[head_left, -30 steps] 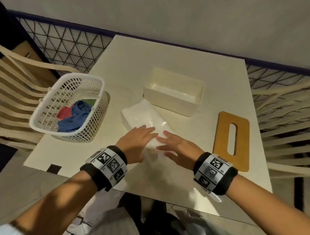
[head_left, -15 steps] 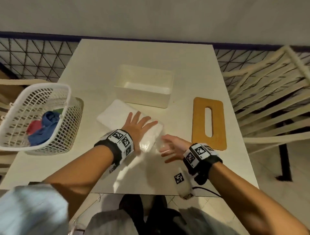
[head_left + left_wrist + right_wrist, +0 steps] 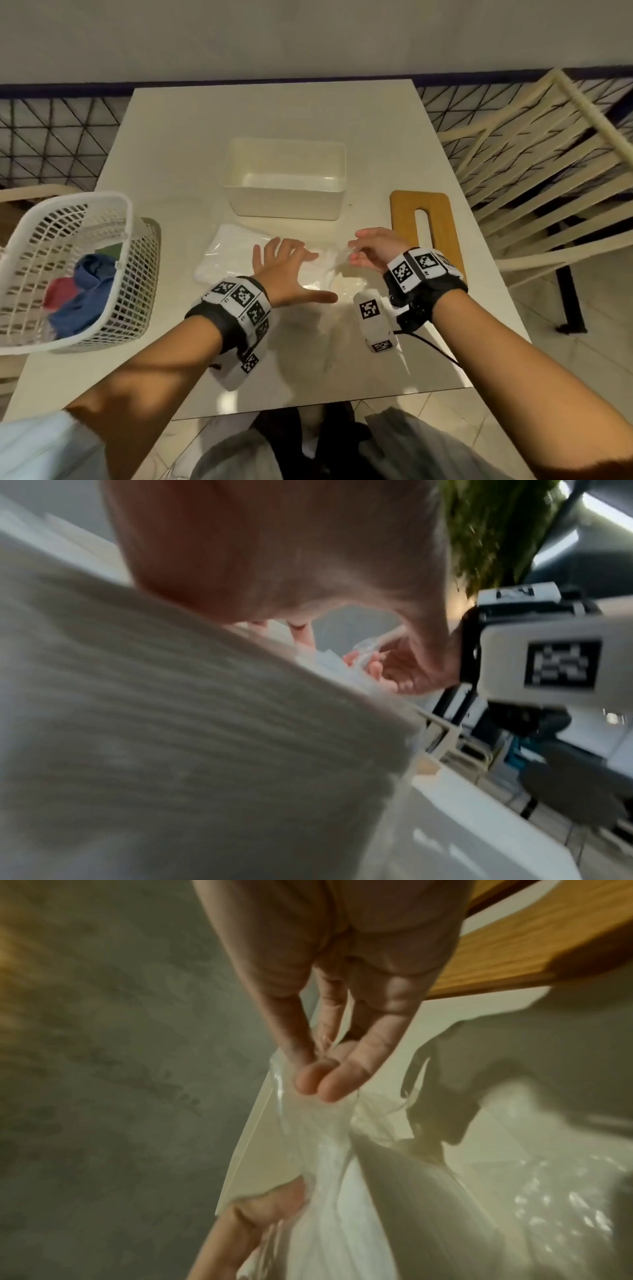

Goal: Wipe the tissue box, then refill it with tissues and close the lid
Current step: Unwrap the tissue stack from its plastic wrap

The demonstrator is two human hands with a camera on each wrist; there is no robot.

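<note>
A white tissue pack (image 3: pixel 233 255) in clear plastic wrap lies on the table in front of the empty cream tissue box (image 3: pixel 284 178). My left hand (image 3: pixel 286 270) presses flat on the pack with fingers spread. My right hand (image 3: pixel 368 248) pinches the wrap's loose right end (image 3: pixel 329 1123) between thumb and fingertips and holds it stretched off the pack. The wooden lid (image 3: pixel 426 233) with its slot lies flat on the table just right of my right hand.
A white mesh basket (image 3: pixel 68 274) with red, blue and green cloths stands at the table's left edge. Slatted chairs (image 3: pixel 548 164) stand on the right and left. The table (image 3: pixel 274 113) backs onto a wall.
My right hand has risen and moved right, drawing the wrap's end away from the pack. The left hand stays flat on the pack. The head view has shifted.
</note>
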